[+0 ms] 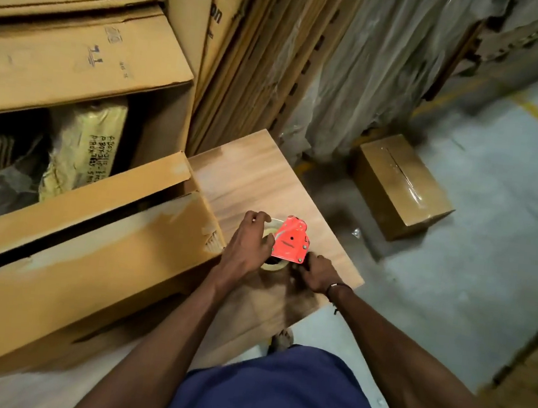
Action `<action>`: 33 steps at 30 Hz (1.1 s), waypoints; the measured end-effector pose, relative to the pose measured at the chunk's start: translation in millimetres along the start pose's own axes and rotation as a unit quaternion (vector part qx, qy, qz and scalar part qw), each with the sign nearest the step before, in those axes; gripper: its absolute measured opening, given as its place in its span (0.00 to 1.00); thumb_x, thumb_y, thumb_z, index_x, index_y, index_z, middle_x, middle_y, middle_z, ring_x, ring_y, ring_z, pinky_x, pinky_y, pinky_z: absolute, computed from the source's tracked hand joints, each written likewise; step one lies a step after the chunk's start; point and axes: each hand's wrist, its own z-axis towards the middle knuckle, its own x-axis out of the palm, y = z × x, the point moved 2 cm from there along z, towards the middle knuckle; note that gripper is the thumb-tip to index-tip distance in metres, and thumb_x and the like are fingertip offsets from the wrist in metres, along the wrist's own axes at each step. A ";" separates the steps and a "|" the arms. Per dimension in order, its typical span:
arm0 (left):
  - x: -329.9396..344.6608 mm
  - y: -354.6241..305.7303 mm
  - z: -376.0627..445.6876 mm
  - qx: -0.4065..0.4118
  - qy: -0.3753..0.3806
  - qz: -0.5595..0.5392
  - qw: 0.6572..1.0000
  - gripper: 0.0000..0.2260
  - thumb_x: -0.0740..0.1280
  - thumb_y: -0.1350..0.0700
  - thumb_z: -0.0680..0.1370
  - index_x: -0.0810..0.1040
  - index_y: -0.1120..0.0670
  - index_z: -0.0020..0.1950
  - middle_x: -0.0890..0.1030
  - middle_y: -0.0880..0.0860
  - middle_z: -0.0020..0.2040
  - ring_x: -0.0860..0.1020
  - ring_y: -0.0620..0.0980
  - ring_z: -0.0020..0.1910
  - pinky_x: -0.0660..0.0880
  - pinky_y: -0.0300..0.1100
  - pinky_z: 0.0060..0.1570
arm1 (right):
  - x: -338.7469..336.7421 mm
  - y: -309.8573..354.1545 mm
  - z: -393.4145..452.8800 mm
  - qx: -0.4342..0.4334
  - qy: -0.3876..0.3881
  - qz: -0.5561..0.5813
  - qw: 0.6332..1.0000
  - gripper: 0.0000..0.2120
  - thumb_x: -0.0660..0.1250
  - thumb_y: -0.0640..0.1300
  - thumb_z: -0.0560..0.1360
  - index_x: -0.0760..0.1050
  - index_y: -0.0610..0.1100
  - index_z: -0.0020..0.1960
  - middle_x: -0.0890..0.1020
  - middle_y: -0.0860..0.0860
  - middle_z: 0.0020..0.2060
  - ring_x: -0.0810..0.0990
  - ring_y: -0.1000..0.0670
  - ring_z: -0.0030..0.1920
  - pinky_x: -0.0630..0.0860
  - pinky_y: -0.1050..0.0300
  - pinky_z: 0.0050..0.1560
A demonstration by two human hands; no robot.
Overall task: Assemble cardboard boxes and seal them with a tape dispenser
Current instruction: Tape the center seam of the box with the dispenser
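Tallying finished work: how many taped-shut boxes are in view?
1. The sealed box lies on the floor to the right, beyond the board where both hands work the tape dispenser. The boxes at left are open; others may be hidden.

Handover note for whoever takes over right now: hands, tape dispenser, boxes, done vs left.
Left hand: grips the tape roll of the red tape dispenser.
Right hand: fingers curled at the dispenser's lower end.
Dispenser sits on the wooden table.
Done: one small box lies taped shut on the floor.
Left: long box beside the table has its flaps open, seam untaped.
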 end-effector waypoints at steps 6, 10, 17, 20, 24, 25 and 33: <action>-17.4 -7.0 7.8 0.050 -0.076 -0.071 0.993 0.13 0.63 0.58 0.80 0.75 0.54 0.65 0.74 0.52 0.62 0.78 0.50 0.57 0.79 0.53 0.54 | -23.7 25.4 -12.5 -0.017 -0.078 -0.015 0.997 0.26 0.57 0.67 0.81 0.72 0.45 0.60 0.82 0.39 0.56 0.78 0.34 0.59 0.72 0.43 0.54; -52.1 -20.7 13.5 0.085 -0.165 -0.100 0.978 0.11 0.64 0.61 0.81 0.76 0.52 0.63 0.74 0.48 0.62 0.77 0.43 0.57 0.81 0.46 0.48 | -67.1 49.0 -6.2 -0.016 -0.133 -0.046 0.990 0.26 0.57 0.71 0.79 0.74 0.48 0.44 0.85 0.42 0.49 0.83 0.37 0.52 0.70 0.50 0.43; -122.3 15.0 -2.1 0.033 -0.340 -0.058 0.938 0.13 0.66 0.58 0.78 0.75 0.54 0.63 0.73 0.53 0.61 0.74 0.51 0.59 0.79 0.54 0.56 | -143.8 95.8 24.4 -0.036 -0.123 -0.007 0.992 0.33 0.52 0.73 0.80 0.72 0.45 0.37 0.82 0.43 0.40 0.81 0.38 0.43 0.69 0.52 0.37; -143.9 40.5 -21.9 -0.013 -0.364 -0.007 0.931 0.19 0.67 0.50 0.75 0.73 0.54 0.65 0.73 0.55 0.63 0.73 0.56 0.62 0.74 0.57 0.62 | -170.8 130.2 32.5 -0.068 -0.129 0.011 0.989 0.34 0.49 0.73 0.80 0.71 0.46 0.35 0.78 0.48 0.33 0.78 0.42 0.37 0.67 0.52 0.33; -165.8 89.4 -53.9 -0.040 -0.281 0.122 0.951 0.34 0.64 0.33 0.75 0.65 0.47 0.77 0.65 0.54 0.77 0.65 0.57 0.76 0.60 0.66 0.73 | -201.0 182.8 34.5 -0.131 -0.132 0.069 0.980 0.40 0.46 0.75 0.79 0.79 0.44 0.37 0.83 0.49 0.33 0.82 0.45 0.36 0.80 0.48 0.40; -169.1 106.1 -60.8 -0.065 -0.241 0.161 0.955 0.37 0.61 0.29 0.75 0.61 0.42 0.80 0.60 0.53 0.81 0.60 0.58 0.79 0.55 0.68 0.74 | -206.9 196.2 32.5 -0.146 -0.125 0.087 0.977 0.38 0.48 0.73 0.81 0.79 0.44 0.36 0.83 0.50 0.32 0.82 0.47 0.34 0.78 0.49 0.39; -124.6 142.1 -77.1 -0.140 -0.085 0.227 0.960 0.35 0.42 0.23 0.77 0.42 0.33 0.82 0.38 0.49 0.85 0.40 0.62 0.83 0.48 0.73 0.75 | -222.4 288.0 8.7 -0.248 -0.054 0.212 0.944 0.34 0.52 0.70 0.82 0.78 0.45 0.38 0.79 0.53 0.29 0.73 0.54 0.27 0.69 0.59 0.27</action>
